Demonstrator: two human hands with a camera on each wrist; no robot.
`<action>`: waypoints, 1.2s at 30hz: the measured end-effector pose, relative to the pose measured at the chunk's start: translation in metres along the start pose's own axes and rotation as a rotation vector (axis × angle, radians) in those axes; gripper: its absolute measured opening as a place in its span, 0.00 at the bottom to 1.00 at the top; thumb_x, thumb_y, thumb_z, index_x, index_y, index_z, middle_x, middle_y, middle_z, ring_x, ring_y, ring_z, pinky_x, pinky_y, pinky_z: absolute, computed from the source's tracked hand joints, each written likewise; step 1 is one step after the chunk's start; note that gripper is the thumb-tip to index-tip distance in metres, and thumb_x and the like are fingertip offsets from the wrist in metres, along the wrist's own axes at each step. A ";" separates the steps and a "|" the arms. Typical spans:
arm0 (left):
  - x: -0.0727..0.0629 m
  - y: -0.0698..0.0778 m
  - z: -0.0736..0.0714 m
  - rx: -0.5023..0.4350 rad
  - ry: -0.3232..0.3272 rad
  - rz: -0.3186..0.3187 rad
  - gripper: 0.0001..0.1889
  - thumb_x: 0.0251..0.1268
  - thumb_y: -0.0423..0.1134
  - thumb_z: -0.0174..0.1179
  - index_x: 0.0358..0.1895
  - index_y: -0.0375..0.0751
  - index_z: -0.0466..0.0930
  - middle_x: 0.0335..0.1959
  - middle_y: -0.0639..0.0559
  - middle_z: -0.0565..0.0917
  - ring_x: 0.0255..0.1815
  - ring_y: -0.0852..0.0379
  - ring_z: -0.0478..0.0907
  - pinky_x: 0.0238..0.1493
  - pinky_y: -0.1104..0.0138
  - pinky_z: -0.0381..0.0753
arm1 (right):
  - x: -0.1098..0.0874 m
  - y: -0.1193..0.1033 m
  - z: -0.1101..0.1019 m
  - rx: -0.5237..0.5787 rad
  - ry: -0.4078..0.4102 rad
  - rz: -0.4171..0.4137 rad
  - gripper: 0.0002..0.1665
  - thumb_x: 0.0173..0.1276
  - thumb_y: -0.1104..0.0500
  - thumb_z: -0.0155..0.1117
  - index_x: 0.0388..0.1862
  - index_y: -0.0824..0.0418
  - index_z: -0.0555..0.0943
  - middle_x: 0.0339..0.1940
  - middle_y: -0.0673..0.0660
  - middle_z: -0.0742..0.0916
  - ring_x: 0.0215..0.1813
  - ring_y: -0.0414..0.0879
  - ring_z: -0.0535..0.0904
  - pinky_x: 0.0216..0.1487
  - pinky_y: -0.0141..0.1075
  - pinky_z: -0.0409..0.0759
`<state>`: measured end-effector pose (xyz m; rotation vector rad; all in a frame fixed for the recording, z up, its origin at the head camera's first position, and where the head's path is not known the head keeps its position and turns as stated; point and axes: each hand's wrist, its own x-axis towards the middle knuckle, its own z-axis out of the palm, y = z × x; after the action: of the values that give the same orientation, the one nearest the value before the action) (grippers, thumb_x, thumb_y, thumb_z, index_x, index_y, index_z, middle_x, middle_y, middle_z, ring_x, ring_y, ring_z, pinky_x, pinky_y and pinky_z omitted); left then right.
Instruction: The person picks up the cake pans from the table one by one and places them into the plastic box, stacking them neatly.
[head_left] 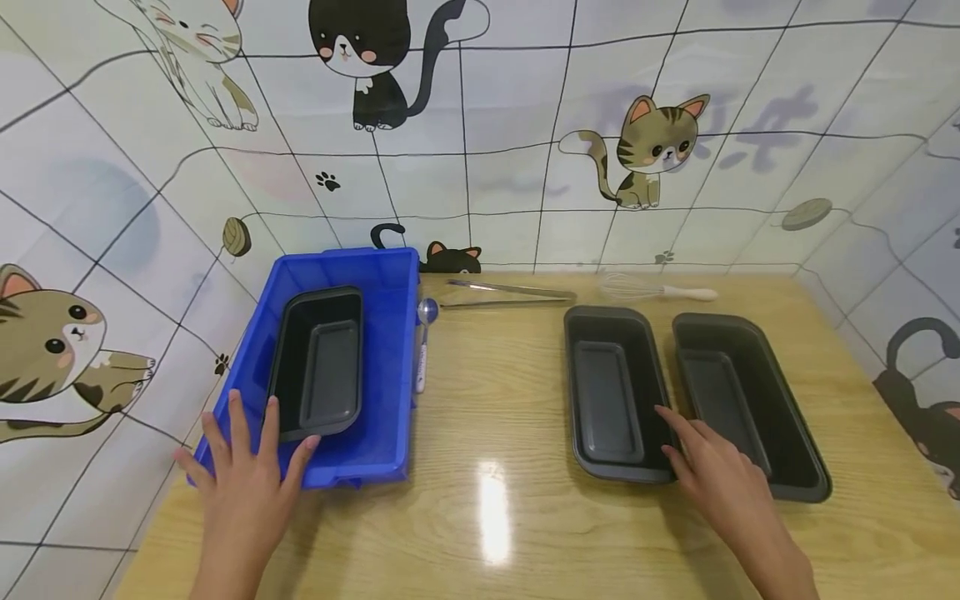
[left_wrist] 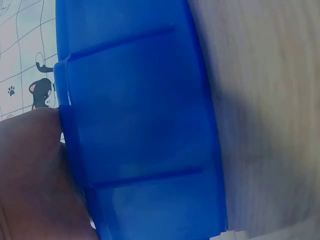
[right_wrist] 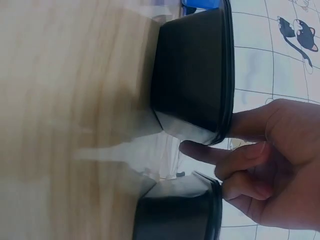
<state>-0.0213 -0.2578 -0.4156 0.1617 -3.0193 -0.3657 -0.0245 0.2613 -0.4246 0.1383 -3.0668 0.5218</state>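
Note:
Fingers spread and straight, my left hand (head_left: pixel 243 492) lies over the near-left edge of a blue plastic tray (head_left: pixel 386 417). Inside that tray sits a dark loaf pan (head_left: pixel 330 367), close to my fingertips. In the left wrist view the hand is beside the rim of the blue tray (left_wrist: pixel 135 115). My right hand (head_left: pixel 723 479) holds the right rim of a second loaf pan (head_left: pixel 607 400), with one digit over the rim and another outside the wall in the right wrist view. A third loaf pan (head_left: pixel 780 417) stands right of it, partly behind the hand.
A spoon (head_left: pixel 423 342) lies along the blue tray's right side. Metal tongs (head_left: pixel 517 293) and a whisk (head_left: pixel 660 290) lie at the back of the wooden table (head_left: pixel 465 433), before a cat-patterned wall covering (head_left: pixel 510 108).

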 end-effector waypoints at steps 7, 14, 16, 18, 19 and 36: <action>-0.001 -0.006 0.002 -0.043 0.056 -0.014 0.49 0.87 0.69 0.43 0.87 0.27 0.51 0.89 0.21 0.32 0.86 0.12 0.27 0.79 0.22 0.22 | -0.003 -0.007 0.010 0.086 0.067 -0.024 0.33 0.71 0.69 0.76 0.73 0.67 0.79 0.46 0.68 0.89 0.26 0.43 0.74 0.23 0.38 0.69; -0.005 -0.012 -0.002 -0.067 -0.010 -0.150 0.54 0.86 0.72 0.39 0.88 0.25 0.41 0.86 0.22 0.21 0.87 0.19 0.17 0.79 0.22 0.21 | -0.007 -0.003 0.023 0.285 0.029 0.007 0.33 0.82 0.66 0.65 0.82 0.68 0.70 0.65 0.75 0.80 0.24 0.34 0.74 0.31 0.36 0.75; -0.007 -0.012 -0.003 -0.069 -0.027 -0.186 0.55 0.85 0.73 0.38 0.88 0.26 0.38 0.85 0.23 0.17 0.86 0.21 0.14 0.79 0.23 0.19 | -0.007 0.000 0.025 0.314 0.009 0.019 0.34 0.84 0.64 0.63 0.85 0.67 0.67 0.70 0.76 0.78 0.30 0.40 0.84 0.41 0.45 0.84; -0.008 -0.012 -0.003 -0.070 -0.034 -0.218 0.56 0.84 0.75 0.37 0.89 0.27 0.37 0.85 0.23 0.16 0.85 0.22 0.12 0.79 0.24 0.18 | -0.008 0.004 0.028 0.351 -0.016 0.030 0.35 0.87 0.61 0.60 0.87 0.65 0.64 0.73 0.76 0.76 0.36 0.49 0.90 0.51 0.56 0.86; -0.008 -0.012 -0.003 -0.070 -0.036 -0.231 0.56 0.84 0.75 0.37 0.89 0.27 0.37 0.85 0.24 0.15 0.85 0.22 0.11 0.79 0.23 0.18 | -0.008 0.006 0.030 0.378 -0.033 0.038 0.35 0.88 0.60 0.59 0.88 0.63 0.63 0.68 0.74 0.81 0.38 0.51 0.91 0.53 0.57 0.85; -0.013 -0.019 -0.002 -0.171 -0.082 -0.327 0.59 0.85 0.73 0.37 0.86 0.25 0.20 0.85 0.31 0.11 0.86 0.25 0.10 0.82 0.26 0.22 | -0.005 0.020 0.067 1.600 -0.290 -0.104 0.43 0.92 0.70 0.38 0.94 0.46 0.38 0.83 0.56 0.24 0.73 0.38 0.80 0.60 0.52 0.90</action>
<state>-0.0060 -0.2749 -0.4196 0.6441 -3.0185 -0.6700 -0.0224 0.2587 -0.4944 0.3727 -1.9241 2.8103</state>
